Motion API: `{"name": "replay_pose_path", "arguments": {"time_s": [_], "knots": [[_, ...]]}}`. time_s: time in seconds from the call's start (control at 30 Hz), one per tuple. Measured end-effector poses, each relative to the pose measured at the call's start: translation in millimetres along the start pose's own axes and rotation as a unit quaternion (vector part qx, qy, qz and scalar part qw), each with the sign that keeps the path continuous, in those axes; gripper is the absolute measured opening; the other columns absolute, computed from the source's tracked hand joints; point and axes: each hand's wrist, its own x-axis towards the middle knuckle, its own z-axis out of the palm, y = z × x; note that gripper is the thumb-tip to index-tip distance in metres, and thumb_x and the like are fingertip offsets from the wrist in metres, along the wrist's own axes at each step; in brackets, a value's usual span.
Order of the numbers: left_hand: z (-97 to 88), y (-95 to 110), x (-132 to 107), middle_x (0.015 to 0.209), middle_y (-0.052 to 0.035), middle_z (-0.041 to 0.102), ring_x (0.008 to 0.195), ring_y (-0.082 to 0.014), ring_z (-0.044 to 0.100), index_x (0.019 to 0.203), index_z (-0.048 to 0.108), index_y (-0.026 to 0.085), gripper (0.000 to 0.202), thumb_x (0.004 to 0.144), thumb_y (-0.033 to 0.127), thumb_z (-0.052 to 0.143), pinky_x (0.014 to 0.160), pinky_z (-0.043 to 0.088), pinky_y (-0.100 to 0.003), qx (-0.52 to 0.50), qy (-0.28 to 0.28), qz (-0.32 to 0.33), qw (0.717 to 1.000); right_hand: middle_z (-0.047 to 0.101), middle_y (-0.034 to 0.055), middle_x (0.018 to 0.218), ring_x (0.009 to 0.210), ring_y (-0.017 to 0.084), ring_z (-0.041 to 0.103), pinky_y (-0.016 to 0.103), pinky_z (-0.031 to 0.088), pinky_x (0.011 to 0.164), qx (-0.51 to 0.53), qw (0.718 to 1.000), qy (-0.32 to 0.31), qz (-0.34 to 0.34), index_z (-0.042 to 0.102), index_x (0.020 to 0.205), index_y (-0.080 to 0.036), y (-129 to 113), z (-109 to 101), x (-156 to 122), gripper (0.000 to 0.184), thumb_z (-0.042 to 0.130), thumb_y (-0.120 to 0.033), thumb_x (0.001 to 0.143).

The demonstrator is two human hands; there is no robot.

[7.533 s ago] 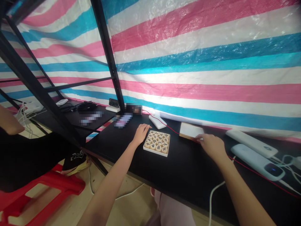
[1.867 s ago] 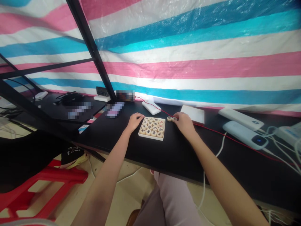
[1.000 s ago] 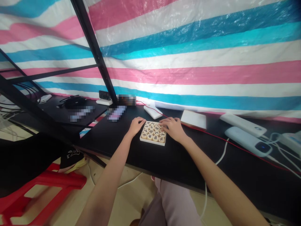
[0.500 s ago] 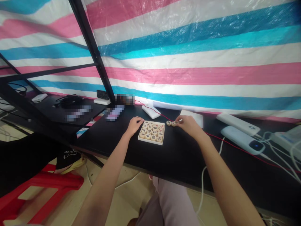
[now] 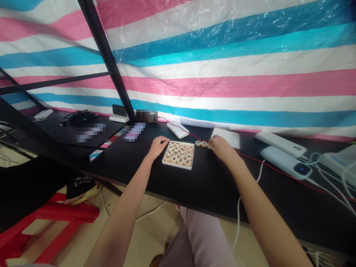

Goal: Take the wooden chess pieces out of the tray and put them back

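A shallow white tray [image 5: 178,165] lies on the black desk, filled with rows of round wooden Chinese chess pieces [image 5: 180,154] marked with black and red characters. My left hand [image 5: 159,147] is at the tray's far left corner, its fingers curled and pinched at the edge. To the right of the tray, two loose chess pieces [image 5: 200,143] lie side by side on the desk. At the right end of this short row, my right hand [image 5: 221,147] has its fingertips closed on another chess piece [image 5: 209,146], which they mostly cover.
Behind my right hand lies a flat white sheet or box [image 5: 230,136]. A red cable [image 5: 194,134] crosses the desk behind the pieces. White power banks [image 5: 286,163] and cables lie at right; a white device [image 5: 178,129] is behind the tray. A black metal post [image 5: 111,63] rises at left.
My right hand has shifted slightly right along the row, and the second loose piece now shows more fully. My left hand stays at the tray corner. The view has tilted slightly.
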Motion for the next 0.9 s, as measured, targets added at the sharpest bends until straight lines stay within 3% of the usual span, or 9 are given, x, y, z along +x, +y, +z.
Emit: {"name": "replay_pose_path", "arguments": {"time_s": [0.13, 0.3, 0.63, 0.8, 0.9], "knots": [[1.1, -2.0, 0.3, 0.096, -0.0051, 0.069, 0.097, -0.0211, 0.060, 0.082, 0.072, 0.020, 0.027, 0.085, 0.032, 0.049, 0.091, 0.042, -0.033, 0.008, 0.003, -0.001, 1.000, 0.063, 0.0089, 0.097, 0.083, 0.020, 0.058, 0.031, 0.039, 0.071, 0.044, 0.996, 0.049, -0.060, 0.069, 0.089, -0.018, -25.5, -8.4, -3.1, 0.021, 0.048, -0.024, 0.088], [2.0, -5.7, 0.9, 0.096, -0.0044, 0.069, 0.095, -0.0205, 0.059, 0.084, 0.072, 0.020, 0.028, 0.086, 0.033, 0.048, 0.092, 0.041, -0.034, 0.013, 0.003, 0.013, 1.000, 0.064, 0.0009, 0.108, 0.099, 0.021, 0.054, 0.036, 0.036, 0.084, 0.139, 0.971, -0.036, -0.190, 0.070, 0.097, -0.030, -58.4, -5.9, -9.7, 0.020, 0.060, -0.039, 0.083], [1.0, -1.7, -0.4, 0.098, -0.0048, 0.068, 0.097, -0.0213, 0.058, 0.085, 0.072, 0.019, 0.028, 0.086, 0.032, 0.047, 0.094, 0.040, -0.035, 0.019, 0.001, 0.001, 1.000, 0.065, 0.0021, 0.105, 0.102, 0.023, 0.052, 0.040, 0.032, 0.086, 0.142, 0.976, -0.070, -0.151, 0.070, 0.091, -0.028, -52.7, -5.5, -8.8, 0.016, 0.064, -0.036, 0.079], [1.4, -4.0, 1.2, 0.097, -0.0048, 0.068, 0.096, -0.0211, 0.059, 0.085, 0.072, 0.019, 0.028, 0.086, 0.032, 0.048, 0.093, 0.041, -0.035, 0.014, 0.001, 0.005, 1.000, 0.066, -0.0006, 0.085, 0.078, 0.015, 0.056, 0.029, 0.039, 0.072, 0.253, 0.958, -0.074, -0.117, 0.064, 0.082, -0.022, -52.4, -8.3, -6.4, 0.012, 0.067, -0.031, 0.073], [0.8, -3.9, 1.5, 0.098, -0.0049, 0.068, 0.097, -0.0217, 0.058, 0.084, 0.072, 0.020, 0.028, 0.086, 0.033, 0.047, 0.093, 0.041, -0.036, 0.019, 0.001, 0.003, 1.000, 0.066, -0.0011, 0.081, 0.069, 0.013, 0.056, 0.026, 0.042, 0.065, 0.321, 0.944, -0.040, -0.057, 0.062, 0.082, -0.021, -35.3, -15.5, -3.7, 0.013, 0.063, -0.031, 0.074]]}}
